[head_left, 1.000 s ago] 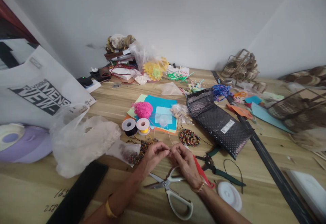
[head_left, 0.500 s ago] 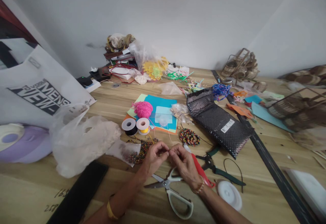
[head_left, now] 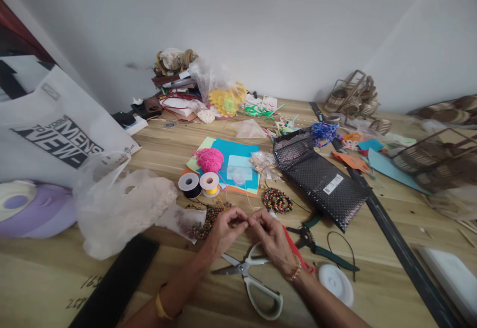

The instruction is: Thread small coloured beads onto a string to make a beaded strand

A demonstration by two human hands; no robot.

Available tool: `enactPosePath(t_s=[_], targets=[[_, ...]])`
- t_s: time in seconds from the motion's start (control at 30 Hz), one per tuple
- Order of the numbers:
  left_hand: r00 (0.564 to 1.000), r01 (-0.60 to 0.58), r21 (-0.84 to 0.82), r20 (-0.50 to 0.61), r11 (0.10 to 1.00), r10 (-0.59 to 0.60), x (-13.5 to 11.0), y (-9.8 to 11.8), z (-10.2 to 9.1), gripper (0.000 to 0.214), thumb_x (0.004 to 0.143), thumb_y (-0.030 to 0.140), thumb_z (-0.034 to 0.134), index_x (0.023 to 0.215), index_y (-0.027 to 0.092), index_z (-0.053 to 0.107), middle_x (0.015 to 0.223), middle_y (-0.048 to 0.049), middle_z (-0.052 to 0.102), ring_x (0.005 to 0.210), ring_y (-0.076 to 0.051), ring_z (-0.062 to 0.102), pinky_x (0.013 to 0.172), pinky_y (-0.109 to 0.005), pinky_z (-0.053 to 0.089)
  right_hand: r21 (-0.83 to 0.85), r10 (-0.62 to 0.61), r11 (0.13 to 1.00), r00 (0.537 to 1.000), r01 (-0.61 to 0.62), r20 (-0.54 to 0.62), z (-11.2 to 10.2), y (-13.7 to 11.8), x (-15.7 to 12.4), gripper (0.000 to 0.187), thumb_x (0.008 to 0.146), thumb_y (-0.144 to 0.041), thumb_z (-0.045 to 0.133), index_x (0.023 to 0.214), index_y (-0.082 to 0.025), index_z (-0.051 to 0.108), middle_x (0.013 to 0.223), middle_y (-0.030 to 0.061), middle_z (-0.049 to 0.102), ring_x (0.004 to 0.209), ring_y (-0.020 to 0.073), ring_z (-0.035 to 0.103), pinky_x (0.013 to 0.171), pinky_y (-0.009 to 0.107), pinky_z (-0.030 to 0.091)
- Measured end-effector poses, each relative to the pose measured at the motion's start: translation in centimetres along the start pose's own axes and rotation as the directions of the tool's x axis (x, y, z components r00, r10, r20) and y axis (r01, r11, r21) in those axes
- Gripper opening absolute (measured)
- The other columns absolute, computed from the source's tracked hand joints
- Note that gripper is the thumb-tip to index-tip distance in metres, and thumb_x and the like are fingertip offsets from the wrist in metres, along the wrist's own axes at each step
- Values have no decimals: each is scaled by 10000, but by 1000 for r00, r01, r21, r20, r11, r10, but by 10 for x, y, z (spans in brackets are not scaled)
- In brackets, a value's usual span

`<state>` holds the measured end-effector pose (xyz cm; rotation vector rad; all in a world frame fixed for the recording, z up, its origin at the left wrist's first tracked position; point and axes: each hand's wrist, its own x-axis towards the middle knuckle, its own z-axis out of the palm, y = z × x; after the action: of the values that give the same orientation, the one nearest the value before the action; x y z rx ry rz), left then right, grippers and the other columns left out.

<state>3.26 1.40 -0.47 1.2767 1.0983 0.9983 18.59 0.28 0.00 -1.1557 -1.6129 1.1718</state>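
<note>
My left hand (head_left: 228, 226) and my right hand (head_left: 269, 233) meet above the table, thumbs and forefingers pinched close together. Whatever lies between the fingertips is too small to make out; thin thread runs near them. Below the right hand lie scissors (head_left: 264, 304) with pale handles, blades apart. Beside the left hand is a clear bag of small multicoloured beads (head_left: 206, 226). A coil of coloured beads (head_left: 277, 201) rests beyond the right hand. Spools of black thread (head_left: 189, 186) and yellow thread (head_left: 209, 185) stand past the left hand.
Green-handled pliers (head_left: 328, 254), a red tool (head_left: 294, 248) and a white spool (head_left: 336, 286) lie on the right. Farther back are pink yarn (head_left: 209, 160), coloured paper (head_left: 236, 147) and a black bubble mailer (head_left: 320, 179). Plastic bags (head_left: 122, 208) and a purple container (head_left: 40, 211) occupy the left.
My right hand has shifted very slightly, its fingertips still close to the left ones. The things on the table have stayed put.
</note>
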Motion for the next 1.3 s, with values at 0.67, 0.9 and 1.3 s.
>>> enactPosePath(t_s=[0.67, 0.9, 1.3], targets=[[990, 127, -325, -12, 937, -138, 2, 3, -5, 251, 687, 358, 708, 688, 151, 566, 625, 20, 585, 622, -124, 543, 621, -244, 410, -60, -27, 998, 998, 31, 56, -10, -7, 4, 222, 902, -384, 540, 827, -177, 562, 722, 8, 562, 628, 128, 521, 549, 223, 421], [981, 185, -508, 41, 841, -191, 4, 1, -5, 273, 671, 340, 759, 696, 132, 584, 628, 4, 624, 619, -123, 579, 600, -239, 400, -128, -87, 988, 996, 90, 32, -12, -1, 7, 219, 919, -326, 509, 798, -174, 609, 755, 30, 607, 705, 155, 563, 626, 253, 443], [989, 142, -479, 29, 866, -147, 5, -4, -7, 246, 671, 319, 766, 751, 125, 637, 673, -7, 653, 639, -129, 590, 618, -247, 420, -106, -49, 993, 998, 53, 33, -13, 4, 7, 212, 918, -314, 509, 793, -171, 604, 756, 28, 607, 703, 154, 556, 616, 246, 426]])
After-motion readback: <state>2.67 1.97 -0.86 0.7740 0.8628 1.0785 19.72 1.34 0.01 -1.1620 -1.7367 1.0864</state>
